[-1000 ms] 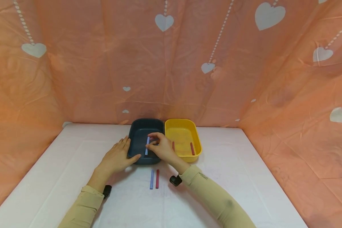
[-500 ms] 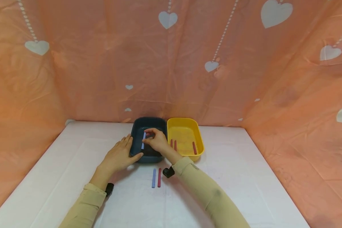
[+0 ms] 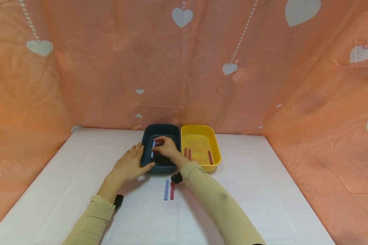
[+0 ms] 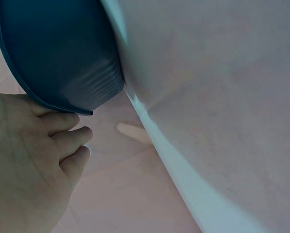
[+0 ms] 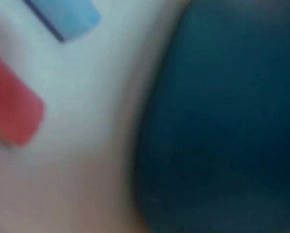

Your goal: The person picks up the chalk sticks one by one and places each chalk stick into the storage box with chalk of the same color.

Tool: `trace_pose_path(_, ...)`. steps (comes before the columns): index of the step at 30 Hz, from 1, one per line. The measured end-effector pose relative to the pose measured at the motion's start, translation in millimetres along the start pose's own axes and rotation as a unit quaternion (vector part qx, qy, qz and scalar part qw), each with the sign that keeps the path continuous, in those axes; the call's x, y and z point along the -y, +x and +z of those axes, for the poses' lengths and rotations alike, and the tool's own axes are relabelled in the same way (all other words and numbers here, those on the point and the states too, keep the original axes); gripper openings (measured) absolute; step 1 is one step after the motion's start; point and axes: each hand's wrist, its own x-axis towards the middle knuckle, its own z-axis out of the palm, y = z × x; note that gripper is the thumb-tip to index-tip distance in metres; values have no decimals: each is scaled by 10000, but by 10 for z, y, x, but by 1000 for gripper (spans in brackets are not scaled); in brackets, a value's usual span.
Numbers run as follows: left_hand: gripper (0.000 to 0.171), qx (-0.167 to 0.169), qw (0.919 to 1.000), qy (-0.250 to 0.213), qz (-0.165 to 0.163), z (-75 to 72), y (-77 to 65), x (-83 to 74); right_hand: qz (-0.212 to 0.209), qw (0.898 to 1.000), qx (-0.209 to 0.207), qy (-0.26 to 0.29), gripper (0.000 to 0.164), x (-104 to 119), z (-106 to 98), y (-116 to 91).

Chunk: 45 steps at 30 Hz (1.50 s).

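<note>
Loose blue stick [image 3: 166,190] and loose red stick [image 3: 172,192]: side by side on the table [image 3: 138,217].
Left hand [image 3: 129,164]: spread against the dark box [image 3: 164,169], gripping nothing; light, steady pressure should stop sliding.
Right hand [image 3: 167,148]: thumb and fingers pinch the held blue stick [image 3: 152,154] at the dark box's left side, bottom contact unclear; a low release should limit rolling.
Yellow box [image 3: 199,136]: holds three red sticks [image 3: 210,157].

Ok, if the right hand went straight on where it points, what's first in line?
The right hand, pinched blue stick leading, would likely meet the left side of the dark tray first, though depth is hard to judge.
</note>
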Motion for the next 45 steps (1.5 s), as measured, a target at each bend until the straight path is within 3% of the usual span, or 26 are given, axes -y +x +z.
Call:
trace_pose_path(10, 95, -23, 9999, 103, 30, -9, 21, 0, 168, 9964, 239, -801, 38, 29, 24, 91)
trace_pose_path(17, 94, -15, 9999, 109, 35, -18, 24, -14, 203, 9934, 307, -1083, 37, 4, 20, 134)
trace_pose_path(25, 95, -12, 9999, 114, 45, -19, 40, -23, 247, 9834, 301, -1772, 34, -13, 12, 140)
trace_pose_path(37, 96, 127, 9998, 101, -65, -19, 28, -39, 157, 9863, 187, -1631, 34, -3, 26, 92)
trace_pose_path(45, 96, 177, 9997, 106, -110, -13, 3, -12, 70, 9934, 96, -1142, 34, 36, 53, 28)
